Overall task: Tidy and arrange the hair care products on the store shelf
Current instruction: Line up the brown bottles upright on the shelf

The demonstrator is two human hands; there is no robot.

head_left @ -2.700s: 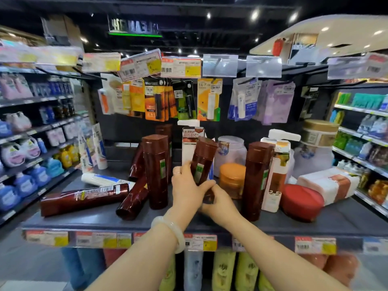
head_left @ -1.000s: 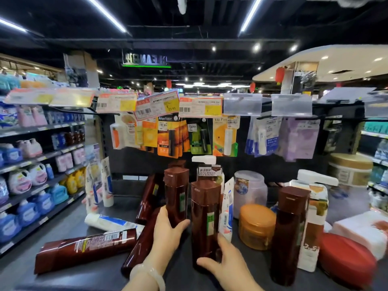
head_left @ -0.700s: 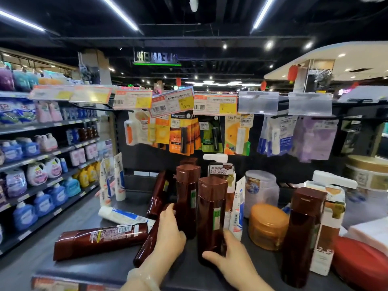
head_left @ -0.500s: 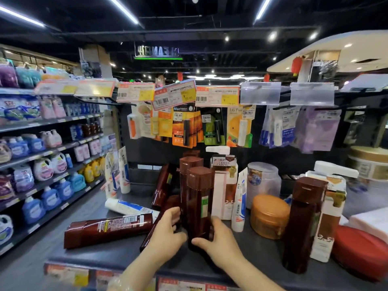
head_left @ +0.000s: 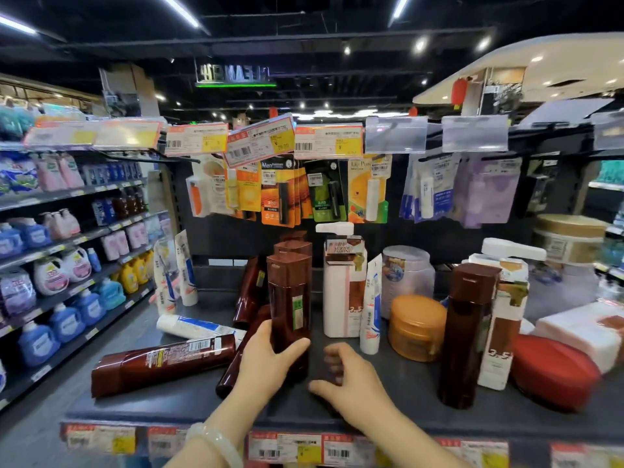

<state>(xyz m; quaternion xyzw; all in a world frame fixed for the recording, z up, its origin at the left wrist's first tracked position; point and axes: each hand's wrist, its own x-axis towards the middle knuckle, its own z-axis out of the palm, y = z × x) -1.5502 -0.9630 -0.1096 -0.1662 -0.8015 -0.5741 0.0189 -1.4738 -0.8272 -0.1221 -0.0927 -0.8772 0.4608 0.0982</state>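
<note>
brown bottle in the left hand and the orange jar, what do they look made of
Brown bottle: looks like glossy, translucent dark plastic, since light streaks run down its side and the body glows reddish; glass can't be ruled out.
Orange jar: apparently smooth plastic with a soft sheen, its lid a shade lighter than the amber wall.

Left hand (head_left: 270, 361) grips an upright brown bottle (head_left: 289, 298) on the shelf (head_left: 398, 393). Right hand (head_left: 347, 380) sits just beside it, its fingers (head_left: 332, 361) loosely curled and holding nothing.
</note>
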